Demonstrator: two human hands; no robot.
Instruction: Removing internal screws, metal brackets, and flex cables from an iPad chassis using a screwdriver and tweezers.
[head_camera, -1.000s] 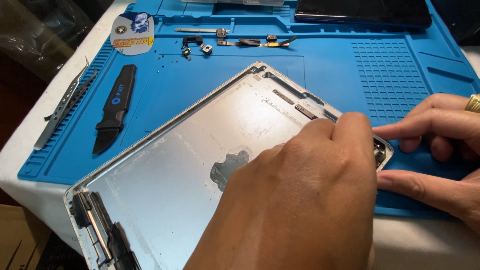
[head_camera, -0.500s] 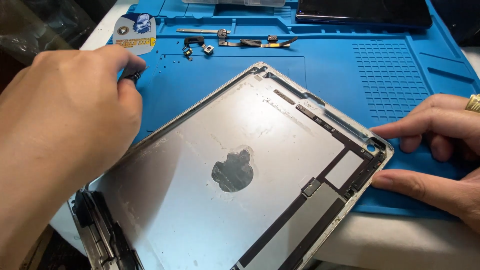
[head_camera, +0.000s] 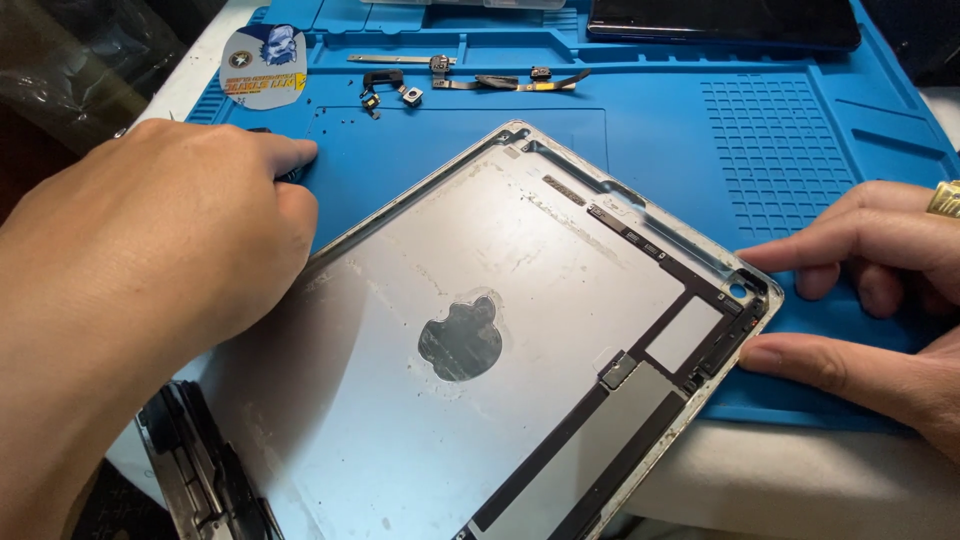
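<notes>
While the emptied silver aluminium tablet back shell (head_camera: 470, 360) lies tilted across the front of the blue silicone repair mat (head_camera: 800, 150), its near corners hanging past the mat's front edge, both hands sit at its sides. The left hand (head_camera: 150, 260) is over the shell's left edge, its fingers curled together and their tips pressed down on a small dark object (head_camera: 290, 172) on the mat just beside the shell; most of that object is hidden under the fingers, so I cannot tell what it is or whether it is truly pinched. The right hand (head_camera: 880, 290) rests on the mat at the shell's right corner, fingers loosely spread: the forefinger tip touches the corner from above, the thumb tip touches it from below, and nothing is held between them. A gold ring (head_camera: 943, 198) shows on that hand.

Inside the shell, dark adhesive strips (head_camera: 560, 450) run along the lower right, with a dark apple-shaped cutout in the middle. Along the mat's far side lie small loose flex cables and brackets (head_camera: 470, 78), a round white and blue sticker (head_camera: 263, 66), and a flat black glass panel (head_camera: 720, 20).
</notes>
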